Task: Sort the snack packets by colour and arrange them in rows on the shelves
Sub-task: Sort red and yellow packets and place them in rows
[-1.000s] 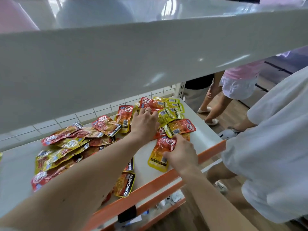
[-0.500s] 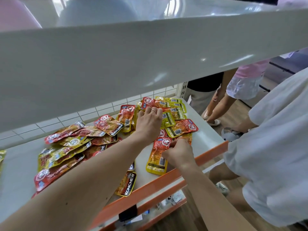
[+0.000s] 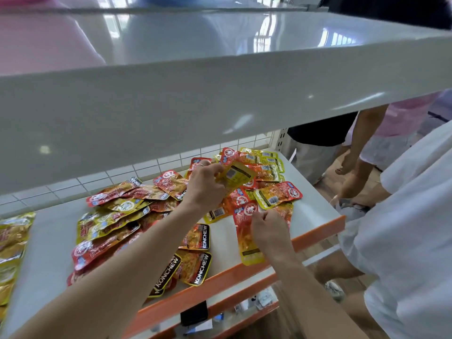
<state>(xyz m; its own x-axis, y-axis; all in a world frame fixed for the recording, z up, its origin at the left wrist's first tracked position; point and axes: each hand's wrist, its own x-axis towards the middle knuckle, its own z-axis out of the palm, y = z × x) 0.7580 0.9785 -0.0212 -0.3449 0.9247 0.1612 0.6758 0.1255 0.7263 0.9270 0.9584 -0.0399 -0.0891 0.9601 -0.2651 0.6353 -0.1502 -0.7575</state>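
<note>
A loose heap of red and yellow snack packets [image 3: 117, 216] covers the white shelf [image 3: 315, 209] with an orange front edge. My left hand [image 3: 205, 187] holds a yellow packet [image 3: 236, 176] lifted above the pile at the back. My right hand [image 3: 269, 228] pinches the top of a red-and-yellow packet [image 3: 247, 243] lying near the front edge. More red and yellow packets [image 3: 274, 172] crowd the back right corner. Black-edged KONCHEW packets [image 3: 195, 265] lie at the front, partly under my left forearm.
An upper white shelf [image 3: 220, 94] overhangs the work area. Yellow packets [image 3: 12, 241] sit stacked at the far left. A person in white [image 3: 403, 241] stands close on the right, with other people's legs behind. A lower shelf [image 3: 220, 314] shows below.
My left hand has lifted a yellow packet off the pile, where it lay flat on the packets before. My right hand stays pinching the red-and-yellow packet near the front.
</note>
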